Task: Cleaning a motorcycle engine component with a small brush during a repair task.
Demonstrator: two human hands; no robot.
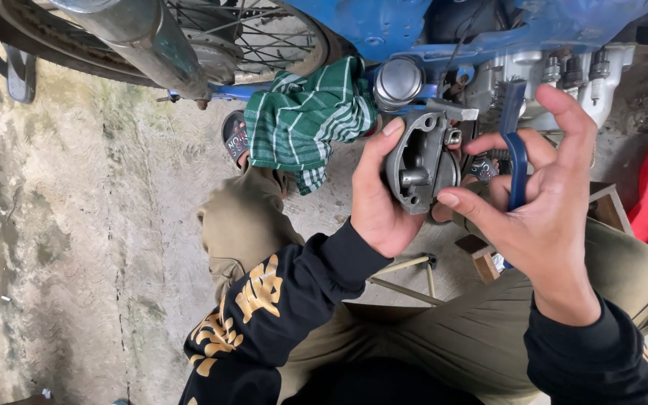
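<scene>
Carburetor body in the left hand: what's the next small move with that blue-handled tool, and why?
Probably bring the tool's tip to the open cavity. The left hand grips the grey carburetor body with its open side facing the camera. The right hand has the blue-handled tool hooked loosely in its fingers, its tip hidden, and one fingertip rests on the body's lower edge.

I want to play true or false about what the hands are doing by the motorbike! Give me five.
1. The left hand holds a grey metal engine part. True.
2. The right hand holds a red hammer. False: it holds a blue-handled tool.
3. A green checked cloth hangs on the blue motorbike frame. True.
4. The person wears a white short-sleeved shirt. False: the sleeves are long and black with gold print.
5. The spoked wheel lies flat on the person's lap. False: it stands on the motorbike, above left.
</scene>
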